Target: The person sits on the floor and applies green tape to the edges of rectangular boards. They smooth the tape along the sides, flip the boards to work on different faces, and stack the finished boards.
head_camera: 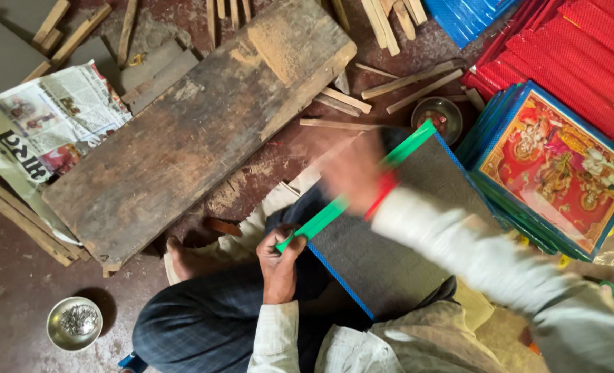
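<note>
I sit cross-legged on the floor with a blue-framed board (396, 242) face down on my lap, its grey backing up. A long green strip (362, 183) lies along the board's left edge. My left hand (279, 259) pinches the near end of the strip against the frame's corner. My right hand (352, 169) is blurred with motion over the strip's middle, a red band at its wrist; what it holds cannot be made out.
A thick worn wooden plank (196, 131) lies ahead on the floor, with a newspaper (41, 128) to its left and thin wood slats (410, 79) scattered about. Stacked framed pictures (562, 169) and red sheets (576, 48) sit at right. A steel bowl of small nails (74, 322) stands near left.
</note>
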